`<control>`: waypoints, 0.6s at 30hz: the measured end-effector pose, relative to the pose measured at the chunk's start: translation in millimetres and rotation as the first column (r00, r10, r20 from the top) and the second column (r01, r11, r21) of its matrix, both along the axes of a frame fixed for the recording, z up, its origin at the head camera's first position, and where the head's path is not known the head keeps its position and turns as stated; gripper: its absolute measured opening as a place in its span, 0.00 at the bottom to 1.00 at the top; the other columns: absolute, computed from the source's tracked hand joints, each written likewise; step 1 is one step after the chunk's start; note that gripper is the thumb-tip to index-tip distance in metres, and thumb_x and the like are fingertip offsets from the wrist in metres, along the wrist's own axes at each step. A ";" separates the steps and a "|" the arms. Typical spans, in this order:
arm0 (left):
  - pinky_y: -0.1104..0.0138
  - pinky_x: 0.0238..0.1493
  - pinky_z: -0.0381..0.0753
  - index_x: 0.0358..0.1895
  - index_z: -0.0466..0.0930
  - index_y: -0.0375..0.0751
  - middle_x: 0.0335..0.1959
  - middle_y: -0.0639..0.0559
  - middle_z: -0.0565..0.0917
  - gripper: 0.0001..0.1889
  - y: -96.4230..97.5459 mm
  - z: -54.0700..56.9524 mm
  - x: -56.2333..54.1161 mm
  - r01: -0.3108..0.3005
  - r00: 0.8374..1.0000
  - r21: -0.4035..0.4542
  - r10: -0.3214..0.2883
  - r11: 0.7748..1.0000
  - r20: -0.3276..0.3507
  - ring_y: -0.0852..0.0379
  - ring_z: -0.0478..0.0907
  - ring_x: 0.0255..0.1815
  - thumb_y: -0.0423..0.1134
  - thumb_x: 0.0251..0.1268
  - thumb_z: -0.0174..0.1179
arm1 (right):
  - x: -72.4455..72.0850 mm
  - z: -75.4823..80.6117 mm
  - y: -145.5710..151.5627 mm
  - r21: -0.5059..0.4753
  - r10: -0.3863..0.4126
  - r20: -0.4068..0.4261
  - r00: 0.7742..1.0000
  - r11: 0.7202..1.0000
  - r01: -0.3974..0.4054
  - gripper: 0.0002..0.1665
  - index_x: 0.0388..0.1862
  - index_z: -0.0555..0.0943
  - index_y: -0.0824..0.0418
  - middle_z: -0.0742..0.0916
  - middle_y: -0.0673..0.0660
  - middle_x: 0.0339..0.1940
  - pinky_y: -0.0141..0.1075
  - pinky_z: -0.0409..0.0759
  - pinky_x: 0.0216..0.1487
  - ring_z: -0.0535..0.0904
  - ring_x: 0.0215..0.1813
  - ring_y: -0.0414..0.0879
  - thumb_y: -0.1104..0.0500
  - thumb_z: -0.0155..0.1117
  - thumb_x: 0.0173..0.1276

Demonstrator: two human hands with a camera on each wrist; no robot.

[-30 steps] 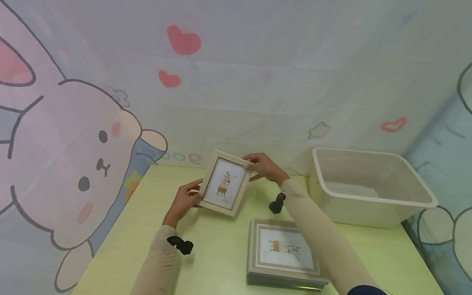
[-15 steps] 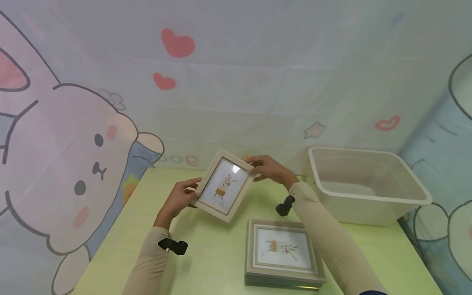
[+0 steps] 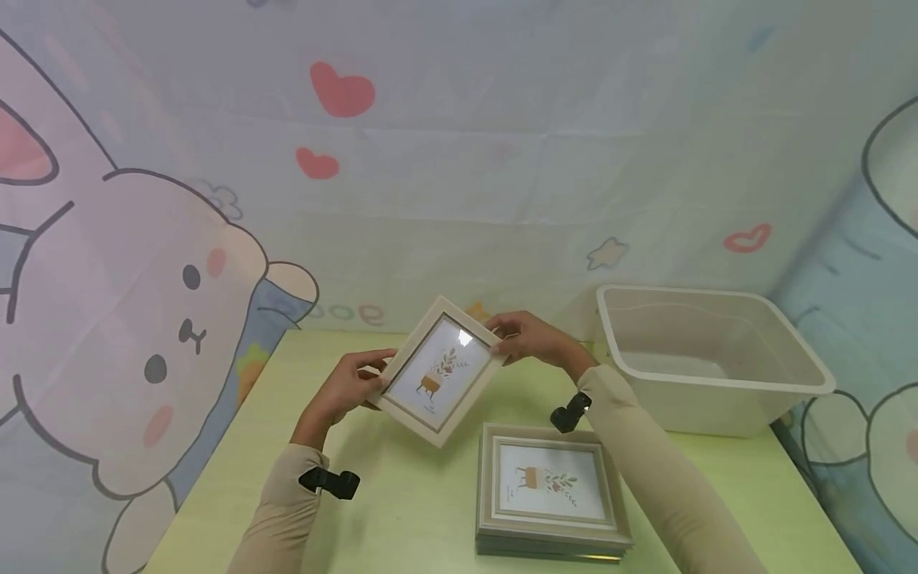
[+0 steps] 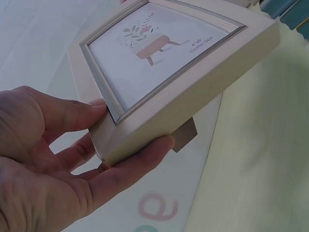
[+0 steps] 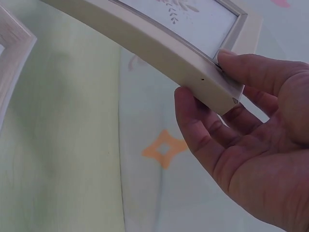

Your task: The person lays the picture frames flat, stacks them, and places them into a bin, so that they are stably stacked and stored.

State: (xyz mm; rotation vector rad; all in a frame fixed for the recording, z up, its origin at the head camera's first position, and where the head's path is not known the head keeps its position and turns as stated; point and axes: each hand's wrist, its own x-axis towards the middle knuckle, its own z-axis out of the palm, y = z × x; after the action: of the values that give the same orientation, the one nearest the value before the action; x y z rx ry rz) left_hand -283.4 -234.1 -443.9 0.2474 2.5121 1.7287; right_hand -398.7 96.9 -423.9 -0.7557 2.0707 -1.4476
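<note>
Picture frame (image 3: 439,375) is held tilted above the table (image 3: 402,510), gripped at 9 o'clock by the left hand (image 3: 347,387) and at 2 o'clock by the right hand (image 3: 534,338); fingers (image 4: 133,170) are curled around its edges (brown tab (image 4: 185,136) visible underneath, left wrist view). Frame stack (image 3: 551,485) is set at 4:30 from it, white plastic bin (image 3: 688,406) at 3 o'clock.

At four o'clock, my bare right hand (image 5: 268,137) grips the cream rectangular picture frame (image 5: 178,63) by its corner, thumb on the front. At ten pokes a pale, wood-grained frame corner (image 5: 13,46); at eight, the pale green tabletop (image 5: 63,169).
</note>
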 end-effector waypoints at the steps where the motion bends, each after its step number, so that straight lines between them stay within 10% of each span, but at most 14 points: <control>1: 0.53 0.32 0.88 0.69 0.71 0.34 0.49 0.31 0.76 0.26 1.0 0.7 0.5 0.003 1.000 -0.001 -0.003 1.000 0.000 0.43 0.83 0.44 0.22 0.67 0.53 | 1.5 1.2 1.7 0.004 0.002 -0.006 1.000 1.000 -0.002 0.21 0.60 0.76 0.69 0.85 0.62 0.47 0.47 0.86 0.48 0.84 0.44 0.48 0.68 0.63 0.68; 18: 0.49 0.34 0.88 0.69 0.71 0.32 0.48 0.32 0.76 0.27 35.3 1.8 7.1 0.051 0.999 0.112 -0.053 0.992 0.010 0.48 0.84 0.43 0.20 0.66 0.53 | 24.9 32.7 39.8 0.060 -0.024 -0.078 0.997 0.998 0.029 0.22 0.60 0.77 0.68 0.86 0.62 0.47 0.44 0.86 0.45 0.84 0.44 0.46 0.66 0.65 0.67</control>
State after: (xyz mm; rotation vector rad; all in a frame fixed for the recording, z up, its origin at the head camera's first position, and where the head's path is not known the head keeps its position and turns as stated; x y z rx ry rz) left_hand -276.3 -198.7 -442.2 0.3058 2.3806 1.8472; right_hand -373.8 136.7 -391.2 -0.7738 2.1798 -1.3829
